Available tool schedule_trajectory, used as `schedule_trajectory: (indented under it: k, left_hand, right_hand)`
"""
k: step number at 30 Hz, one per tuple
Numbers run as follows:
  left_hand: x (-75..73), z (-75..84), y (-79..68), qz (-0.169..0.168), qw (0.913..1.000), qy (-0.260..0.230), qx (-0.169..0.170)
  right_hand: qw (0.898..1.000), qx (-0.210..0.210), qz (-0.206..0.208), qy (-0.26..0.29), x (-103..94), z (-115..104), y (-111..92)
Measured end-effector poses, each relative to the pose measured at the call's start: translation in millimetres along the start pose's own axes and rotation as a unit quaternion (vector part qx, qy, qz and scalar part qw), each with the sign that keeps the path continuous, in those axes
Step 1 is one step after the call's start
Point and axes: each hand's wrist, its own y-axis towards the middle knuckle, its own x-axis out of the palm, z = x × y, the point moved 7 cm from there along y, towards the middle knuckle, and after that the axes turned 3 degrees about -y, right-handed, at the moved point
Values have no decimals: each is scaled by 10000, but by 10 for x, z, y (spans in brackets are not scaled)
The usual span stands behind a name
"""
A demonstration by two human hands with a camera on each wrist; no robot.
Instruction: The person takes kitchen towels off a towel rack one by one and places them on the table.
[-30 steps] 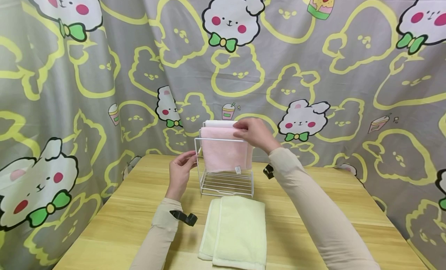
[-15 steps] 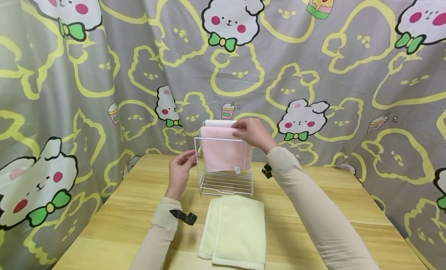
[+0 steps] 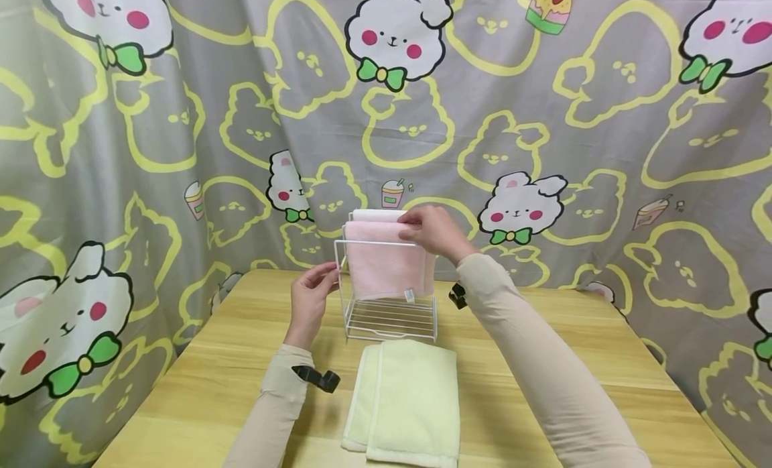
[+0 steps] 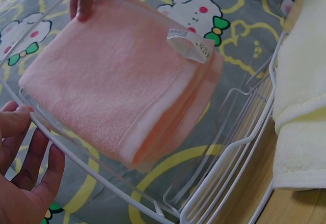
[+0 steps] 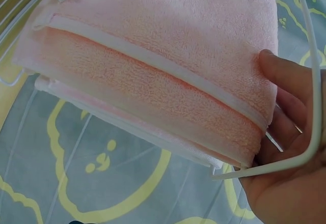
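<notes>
- Nearest: the folded yellow towel (image 3: 416, 401) is lying on the table (image 3: 229, 387) just before the rack, untouched, exactly as half a second ago.
- My left hand (image 3: 310, 294) is pinching the left side of the white wire rack (image 3: 374, 242), apparently steadying it; no shift noted.
- My right hand (image 3: 435, 230) is gripping the right edge of the pink towel (image 3: 386, 270), which is hanging folded in the rack.
- Change: only the head view is drifting slightly; grips and drape are matching, so I am judging this final straightening.
- Farther: a white cloth (image 3: 376, 215) is hanging behind.
</notes>
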Motion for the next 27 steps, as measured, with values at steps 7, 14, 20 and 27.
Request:
schedule_trajectory:
  k: [7,14,20,27]
  left_hand:
    - [-5,-34,-3,-20,10000,18,-1]
    - [-2,-21,-15,40,10000,18,36]
    - [7,2,-13,17,9999,2,108]
    - [12,20,-7,23,9999,42,113]
  right_hand:
    - [9999,3,95,-48,11,2,0]
    - [9991,34,414,70,11,21,-4]
    - [9970,-62,760,158,-23,9,-25]
    - [9941,21,999,411,-51,8,-38]
